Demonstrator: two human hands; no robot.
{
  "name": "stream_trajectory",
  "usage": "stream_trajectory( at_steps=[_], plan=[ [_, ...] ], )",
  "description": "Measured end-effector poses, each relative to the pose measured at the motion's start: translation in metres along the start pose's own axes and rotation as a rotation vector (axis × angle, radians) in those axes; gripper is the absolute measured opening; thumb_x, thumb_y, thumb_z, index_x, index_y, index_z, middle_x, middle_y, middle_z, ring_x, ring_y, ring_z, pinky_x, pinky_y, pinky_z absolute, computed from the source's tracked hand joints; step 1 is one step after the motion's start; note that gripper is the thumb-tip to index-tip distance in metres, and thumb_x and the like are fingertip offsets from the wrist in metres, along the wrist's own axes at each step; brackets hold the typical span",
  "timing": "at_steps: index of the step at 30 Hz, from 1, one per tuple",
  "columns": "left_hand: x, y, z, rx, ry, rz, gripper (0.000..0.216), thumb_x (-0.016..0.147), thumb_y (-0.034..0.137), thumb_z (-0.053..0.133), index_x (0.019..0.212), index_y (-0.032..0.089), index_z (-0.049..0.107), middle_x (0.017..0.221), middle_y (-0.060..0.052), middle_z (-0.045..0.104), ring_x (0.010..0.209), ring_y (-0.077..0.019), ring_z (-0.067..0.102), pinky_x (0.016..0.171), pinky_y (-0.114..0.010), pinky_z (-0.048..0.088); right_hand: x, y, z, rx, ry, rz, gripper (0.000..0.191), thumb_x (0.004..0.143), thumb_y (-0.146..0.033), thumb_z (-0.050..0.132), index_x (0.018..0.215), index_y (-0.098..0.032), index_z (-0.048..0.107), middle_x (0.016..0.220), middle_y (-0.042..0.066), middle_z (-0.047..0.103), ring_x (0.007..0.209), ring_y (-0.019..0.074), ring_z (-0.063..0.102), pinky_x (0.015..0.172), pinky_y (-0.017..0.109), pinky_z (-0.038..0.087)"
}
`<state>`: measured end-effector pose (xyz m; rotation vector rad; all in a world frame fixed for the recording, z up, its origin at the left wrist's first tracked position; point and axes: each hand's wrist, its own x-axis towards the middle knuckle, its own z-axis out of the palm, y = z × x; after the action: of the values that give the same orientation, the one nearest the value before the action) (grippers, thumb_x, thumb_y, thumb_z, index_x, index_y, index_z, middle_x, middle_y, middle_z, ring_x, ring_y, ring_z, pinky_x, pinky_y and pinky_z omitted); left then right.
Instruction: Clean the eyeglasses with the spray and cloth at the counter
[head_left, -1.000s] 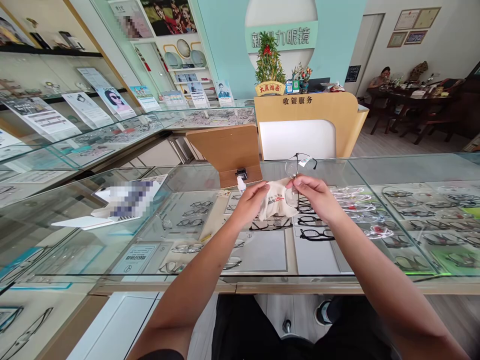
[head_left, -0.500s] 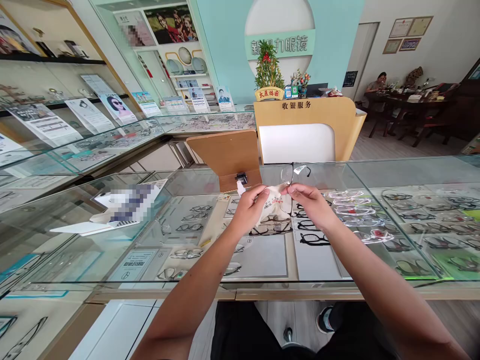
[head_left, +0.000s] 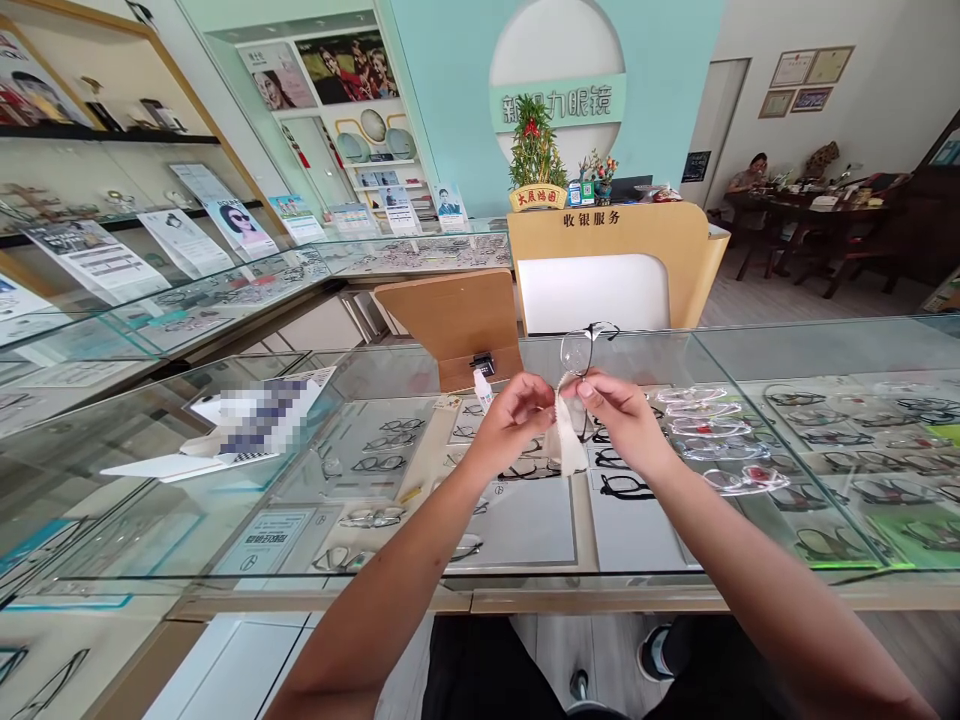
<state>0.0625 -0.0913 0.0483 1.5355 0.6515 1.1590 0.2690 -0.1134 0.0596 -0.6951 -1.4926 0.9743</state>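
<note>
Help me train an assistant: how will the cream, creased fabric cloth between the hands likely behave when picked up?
The cream, creased fabric cloth will probably flop, since it hangs in soft folds. It's likely light for its size, as the sheet looks thin. Breakage seems unlikely, with no rigid part showing.

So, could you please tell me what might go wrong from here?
The thin-rimmed dark eyeglasses, pinched by the right hand above the clear glass counter, could slip and fall. The cream fabric cloth at the left hand might catch on them. The slim white bottle beyond that hand could be knocked.
</note>
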Motion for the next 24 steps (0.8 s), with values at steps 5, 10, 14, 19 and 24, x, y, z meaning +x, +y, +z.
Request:
stream_trajectory(
  at_steps=[5,10,14,19,24],
  plan=[
    [-0.001,-0.006,0.003,-0.050,-0.073,-0.101,0.041,0.084,0.049,0.092,0.101,0.020,0.068,0.087,0.001,0.067,0.077,-0.0134,0.057,0.073,-0.025,0.045,-0.002,0.001,0.006,0.048,-0.024,0.038,0.042,0.096,-0.068,0.074,0.090,-0.028,0.084,0.095,0.005,0.071,0.095,0.0244,0.065,0.094,0.042,0.053],
    [-0.001,-0.009,0.006,-0.063,-0.076,-0.146,0.059,0.073,0.051,0.099,0.120,0.022,0.080,0.094,-0.002,0.072,0.085,-0.0174,0.062,0.079,-0.028,0.048,-0.003,0.005,0.009,0.045,-0.010,0.026,0.041,0.096,-0.069,0.074,0.096,-0.030,0.086,0.099,0.005,0.072,0.101,0.0262,0.067,0.096,0.043,0.052],
    [-0.002,-0.010,0.009,-0.099,-0.071,-0.169,0.059,0.073,0.053,0.099,0.120,0.022,0.082,0.095,-0.003,0.074,0.084,-0.0187,0.063,0.076,-0.029,0.048,-0.004,0.006,0.010,0.026,0.018,0.030,0.042,0.096,-0.069,0.073,0.102,-0.030,0.089,0.096,0.004,0.067,0.095,0.0237,0.064,0.093,0.041,0.052],
    [-0.007,-0.008,0.015,-0.119,-0.076,-0.171,0.051,0.079,0.050,0.096,0.115,0.019,0.078,0.090,-0.002,0.070,0.079,-0.0160,0.061,0.072,-0.026,0.046,-0.005,0.008,0.013,0.033,0.014,0.008,0.038,0.098,-0.065,0.074,0.108,-0.032,0.090,0.097,0.004,0.069,0.093,0.0220,0.063,0.093,0.041,0.052],
    [-0.010,-0.009,0.023,-0.159,-0.034,-0.180,0.050,0.078,0.053,0.096,0.110,0.020,0.075,0.084,0.000,0.068,0.074,-0.0144,0.058,0.069,-0.026,0.045,-0.006,0.010,0.016,0.016,0.017,-0.010,0.037,0.100,-0.064,0.072,0.111,-0.032,0.089,0.104,0.006,0.072,0.101,0.0242,0.066,0.099,0.043,0.053]
  ],
)
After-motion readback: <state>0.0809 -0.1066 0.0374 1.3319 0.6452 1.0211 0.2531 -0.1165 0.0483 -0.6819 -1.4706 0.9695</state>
